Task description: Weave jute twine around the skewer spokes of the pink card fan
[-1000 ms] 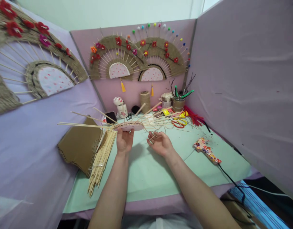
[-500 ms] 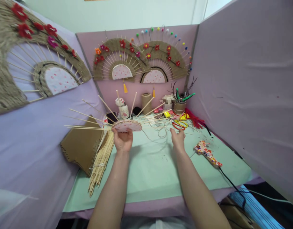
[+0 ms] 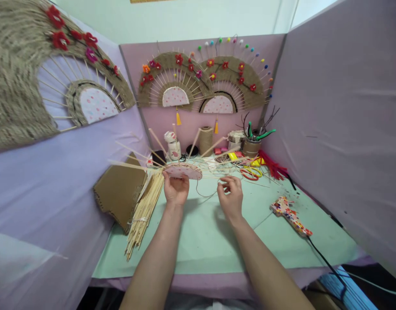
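Note:
My left hand (image 3: 176, 189) grips the lower edge of a half-round fan piece (image 3: 184, 172), with white, pink-dotted cloth on its face. Thin wooden sticks (image 3: 194, 144) radiate from it, blurred by motion. A thin twine (image 3: 202, 196) hangs from its right end and runs over to my right hand (image 3: 230, 198). There the thumb and fingers are pinched together on the twine. Beyond the right hand lie scissors (image 3: 250, 173) with red and yellow handles.
A bundle of sticks (image 3: 144, 215) and brown cardboard (image 3: 120, 193) lie at left. A flower-patterned glue gun (image 3: 291, 215) with a black cord lies at right. Behind stand a twine spool (image 3: 205, 141) and a tool-filled can (image 3: 251, 147). Finished fans (image 3: 170, 71) hang on the partition.
My right hand has come back from near the scissors, closing into a pinch on the twine. The view has turned slightly left; the left hand keeps its hold on the fan piece.

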Action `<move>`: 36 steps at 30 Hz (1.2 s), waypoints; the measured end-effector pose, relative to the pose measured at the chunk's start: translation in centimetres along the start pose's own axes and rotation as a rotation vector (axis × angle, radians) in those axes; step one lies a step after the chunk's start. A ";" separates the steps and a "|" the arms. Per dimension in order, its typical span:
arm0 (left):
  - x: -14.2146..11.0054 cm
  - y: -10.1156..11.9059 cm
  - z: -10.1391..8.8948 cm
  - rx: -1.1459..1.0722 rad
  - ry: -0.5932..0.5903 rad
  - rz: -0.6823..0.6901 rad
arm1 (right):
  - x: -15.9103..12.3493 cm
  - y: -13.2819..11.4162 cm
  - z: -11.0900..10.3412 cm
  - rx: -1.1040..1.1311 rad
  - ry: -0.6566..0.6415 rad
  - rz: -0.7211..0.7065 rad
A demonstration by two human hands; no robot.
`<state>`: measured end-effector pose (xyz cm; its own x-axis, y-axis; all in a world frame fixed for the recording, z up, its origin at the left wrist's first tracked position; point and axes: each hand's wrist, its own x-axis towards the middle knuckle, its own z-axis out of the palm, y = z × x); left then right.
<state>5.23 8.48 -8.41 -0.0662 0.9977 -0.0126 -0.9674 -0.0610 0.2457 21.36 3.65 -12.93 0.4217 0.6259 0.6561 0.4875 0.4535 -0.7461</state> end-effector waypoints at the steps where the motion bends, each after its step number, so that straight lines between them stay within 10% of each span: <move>1: 0.0 0.0 0.0 0.000 0.000 -0.002 | -0.1 -0.2 0.0 0.001 -0.009 -0.030; 7: -0.5 -0.7 0.1 0.012 0.007 -0.018 | -1.1 -1.5 0.8 0.156 -0.131 -0.080; 19: -0.5 -0.9 0.0 0.019 -0.023 -0.008 | -0.6 -1.3 0.3 0.644 -0.583 0.606; 29: -0.1 0.1 0.2 -0.016 0.012 0.032 | 3.5 -0.3 -9.3 0.248 -0.303 0.414; 36: -0.1 0.1 0.1 -0.008 0.006 0.007 | 5.3 -2.5 -10.4 0.308 -0.089 0.297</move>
<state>5.19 8.37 -8.24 -0.0745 0.9971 -0.0169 -0.9688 -0.0683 0.2383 30.28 -0.73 -6.36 0.4353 0.8039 0.4052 0.0981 0.4051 -0.9090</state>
